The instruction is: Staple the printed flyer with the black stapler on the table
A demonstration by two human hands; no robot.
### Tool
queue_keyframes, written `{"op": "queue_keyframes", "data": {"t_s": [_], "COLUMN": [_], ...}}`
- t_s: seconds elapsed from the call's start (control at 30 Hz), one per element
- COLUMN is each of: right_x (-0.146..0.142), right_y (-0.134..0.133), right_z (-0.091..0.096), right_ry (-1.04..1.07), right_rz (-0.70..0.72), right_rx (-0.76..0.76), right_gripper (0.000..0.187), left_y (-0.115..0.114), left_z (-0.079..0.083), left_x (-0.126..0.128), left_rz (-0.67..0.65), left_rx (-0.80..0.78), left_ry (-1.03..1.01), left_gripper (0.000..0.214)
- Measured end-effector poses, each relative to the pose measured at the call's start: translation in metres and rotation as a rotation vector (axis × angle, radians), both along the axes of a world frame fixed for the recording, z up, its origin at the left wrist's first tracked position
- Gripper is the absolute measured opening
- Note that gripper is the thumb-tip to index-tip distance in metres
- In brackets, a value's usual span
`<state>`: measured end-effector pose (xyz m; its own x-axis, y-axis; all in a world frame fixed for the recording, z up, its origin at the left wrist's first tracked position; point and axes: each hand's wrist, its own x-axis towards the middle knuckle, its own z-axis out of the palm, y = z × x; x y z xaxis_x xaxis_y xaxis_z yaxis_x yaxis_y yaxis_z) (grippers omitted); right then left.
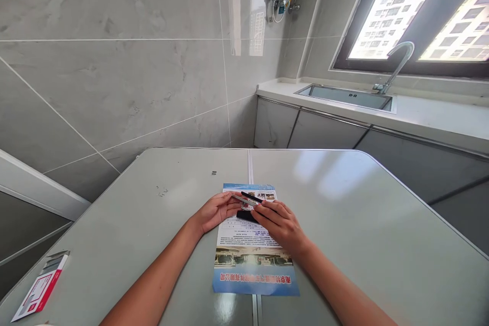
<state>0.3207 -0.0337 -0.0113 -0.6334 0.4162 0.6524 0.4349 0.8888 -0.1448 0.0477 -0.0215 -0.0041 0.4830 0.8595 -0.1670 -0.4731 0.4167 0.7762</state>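
Note:
A printed leaflet (252, 260) with blue bands lies on the grey table (362, 224), its text upside down to me. Both hands meet over its upper half. My left hand (217, 210) pinches one end of a small black stapler (250, 199) with a silver part. My right hand (280, 221) closes on its other end from the right, fingers curled over it. A dark part of it shows beneath, against the paper.
A red and white packet (40, 288) lies at the table's near left edge. A tiny metal bit (214, 172) sits on the table beyond the leaflet. A counter with a sink (346, 97) and tap (395, 63) runs along the right, under a window.

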Motion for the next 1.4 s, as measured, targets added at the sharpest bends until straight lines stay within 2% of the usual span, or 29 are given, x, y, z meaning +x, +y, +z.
{"op": "queue_keyframes", "data": {"t_s": [0.17, 0.4, 0.53, 0.6, 0.7, 0.77, 0.87, 1.07, 1.4], "right_x": [0.001, 0.004, 0.001, -0.002, -0.007, -0.009, -0.009, -0.007, -0.003], "right_y": [0.002, 0.003, 0.004, 0.004, 0.002, 0.002, 0.003, 0.011, 0.006], "right_z": [0.001, 0.001, 0.000, 0.002, 0.008, 0.010, 0.007, -0.004, 0.011], "right_ry": [0.032, -0.009, 0.146, 0.287, 0.465, 0.479, 0.417, 0.281, 0.080], "right_rz": [0.029, -0.017, -0.078, -0.148, -0.217, -0.214, -0.167, -0.093, 0.043], "right_rx": [-0.042, 0.040, 0.055, -0.003, -0.189, -0.379, -0.601, -0.753, -0.795], "right_gripper": [0.047, 0.047, 0.052, 0.049, 0.032, 0.023, 0.026, 0.032, 0.033], "left_y": [0.001, 0.004, 0.005, 0.007, 0.010, 0.012, 0.013, 0.009, 0.003], "left_z": [0.000, -0.008, -0.008, -0.009, -0.011, -0.012, -0.012, -0.006, -0.004], "left_x": [0.000, -0.003, -0.003, -0.002, -0.001, -0.002, -0.003, 0.000, 0.002], "left_rz": [0.005, 0.046, 0.050, 0.122, 0.293, 0.386, 0.446, 0.394, 0.257], "left_rx": [-0.011, -0.083, -0.048, -0.002, 0.040, 0.051, 0.036, 0.044, 0.195], "left_ry": [0.016, -0.034, -0.029, -0.019, 0.023, 0.052, 0.088, 0.163, 0.231], "left_gripper": [0.026, 0.026, 0.026, 0.024, 0.022, 0.022, 0.022, 0.030, 0.038]}}
